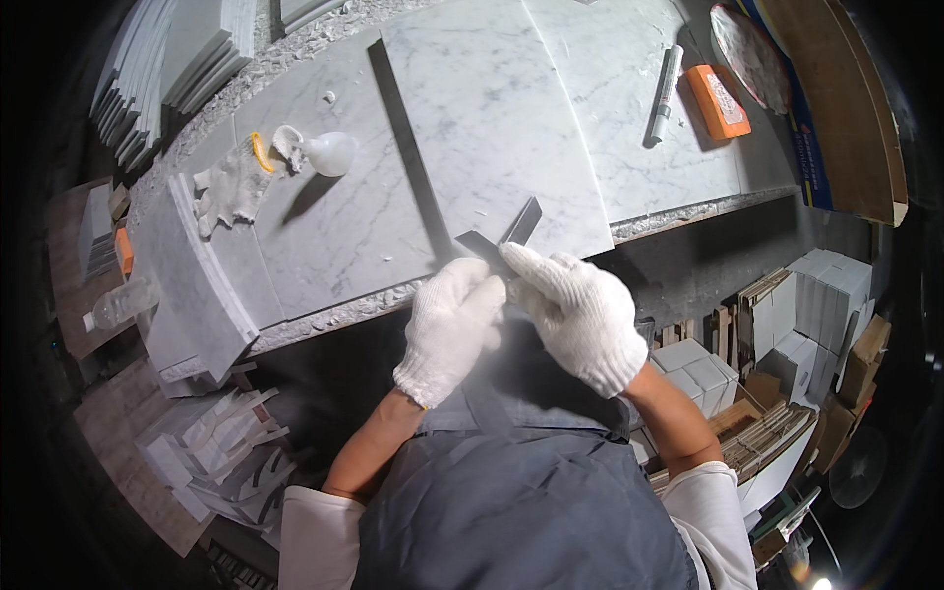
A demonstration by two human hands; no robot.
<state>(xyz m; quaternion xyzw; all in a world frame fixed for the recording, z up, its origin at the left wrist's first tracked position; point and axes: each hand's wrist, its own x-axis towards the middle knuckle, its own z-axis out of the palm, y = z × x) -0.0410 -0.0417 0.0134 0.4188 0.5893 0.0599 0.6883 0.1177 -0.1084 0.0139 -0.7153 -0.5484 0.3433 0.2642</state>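
Note:
Both my hands wear white knit gloves and meet just over the front edge of a marble slab (492,128). Two thin, flat grey strips rise from between them in a V. The longer strip (522,220) slants up beside the fingertips of my right hand (580,320), whose fingers are pressed together. The shorter strip (480,246) shows above the curled fingers of my left hand (450,323). Whether the strips are one piece or two is hidden by the gloves.
A squeeze bottle (332,154) and a crumpled white glove (228,187) lie to the left. A marker (668,93) and an orange block (718,102) are at right. Stacked tiles (206,59) stand far left; white boxes (826,295) sit low at right.

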